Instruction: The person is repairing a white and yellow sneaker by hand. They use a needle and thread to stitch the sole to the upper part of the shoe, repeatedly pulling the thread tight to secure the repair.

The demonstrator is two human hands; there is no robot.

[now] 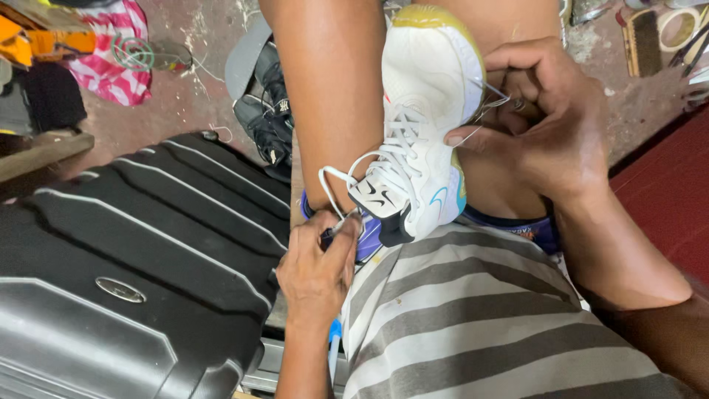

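While the white sneaker (421, 125) rests between the person's bare knees, above the striped shirt (473, 318), both hands work on it. The right hand (546, 125) presses its thumb on the shoe's side and pinches a thin thread (493, 94) by the sole edge. The left hand (317, 270) is closed tight, pulling a white lace or cord (336, 185) near the tongue. It looks like hand sewing along the sole, mid-stitch. Pulling the thread snug seems to need a firm, steady tug. The shoe is smooth and puffy, with a yellow rim. A hard, ridged black suitcase (133, 251) sits beside it.
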